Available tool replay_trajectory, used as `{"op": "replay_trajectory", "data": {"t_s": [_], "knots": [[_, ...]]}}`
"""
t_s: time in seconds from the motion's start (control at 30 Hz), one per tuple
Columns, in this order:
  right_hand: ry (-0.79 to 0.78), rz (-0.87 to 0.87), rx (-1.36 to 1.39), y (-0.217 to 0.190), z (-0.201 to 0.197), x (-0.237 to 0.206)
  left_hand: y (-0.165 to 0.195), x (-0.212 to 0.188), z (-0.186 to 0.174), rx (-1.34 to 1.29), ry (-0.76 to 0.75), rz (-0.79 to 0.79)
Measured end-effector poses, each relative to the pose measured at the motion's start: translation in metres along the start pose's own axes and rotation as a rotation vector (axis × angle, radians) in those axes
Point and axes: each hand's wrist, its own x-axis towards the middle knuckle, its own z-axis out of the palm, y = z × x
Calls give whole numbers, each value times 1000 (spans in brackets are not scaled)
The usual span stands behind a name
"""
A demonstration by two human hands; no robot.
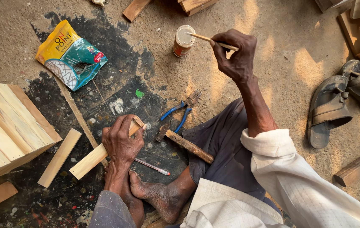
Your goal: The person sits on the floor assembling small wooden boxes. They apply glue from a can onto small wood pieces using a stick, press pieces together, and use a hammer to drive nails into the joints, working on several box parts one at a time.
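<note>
- The left hand (122,141) is clamped over one end of a pale, flat, rectangular slat of planed wood (92,157), pressing it to the ground; the slat runs aslant from under the fingers down toward the left.
- The right hand (235,54) is raised, its fingers pinched shut on a thin, light wooden stick (207,39), whose far tip reaches over the open top of a small round tin with a whitish inside and a red-brown side (184,41), which stands on the ground.
- Between the two hands lie blue-handled steel pliers (183,112) and, just beside them, a hammer with a dark metal head and a rough brown wooden handle (185,143).
- A slim pen with a red tip (152,166) lies just below the left hand, near a bare foot (159,195).
- The sandy, gritty ground (281,50) bears a wide black stain.
- A glossy yellow and teal plastic bag (71,55) lies crumpled at the upper left.
- A box of pale wooden boards (6,128) stands at the left, with a loose short slat (58,158) beside it.
- Worn dark sandals (340,103) lie at the right.
</note>
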Motion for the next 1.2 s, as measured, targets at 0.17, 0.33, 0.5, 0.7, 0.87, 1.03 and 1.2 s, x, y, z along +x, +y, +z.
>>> {"op": "replay_trajectory", "data": {"t_s": [0.17, 0.33, 0.5, 0.7, 0.87, 1.03, 1.2], "knots": [[-61, -66, -124, -6, 21, 11, -2, -1, 2, 3, -1, -1], [-93, -44, -156, -20, 29, 14, -1, 0, 0, 1, -7, -4], [-95, -14, -137, -16, 34, 13, 0, 1, -2, -2, -15, -8], [-75, 105, -62, 6, 50, 5, -1, 0, -1, -3, -27, -2], [162, 387, 128, 11, 29, 2, -2, 0, 1, -8, -5, 1], [315, 568, 512, -5, -4, -4, -4, -1, 5, -3, 0, 7], [311, 562, 582, -17, -12, -1, -6, -1, 5, -3, -31, -24]]}}
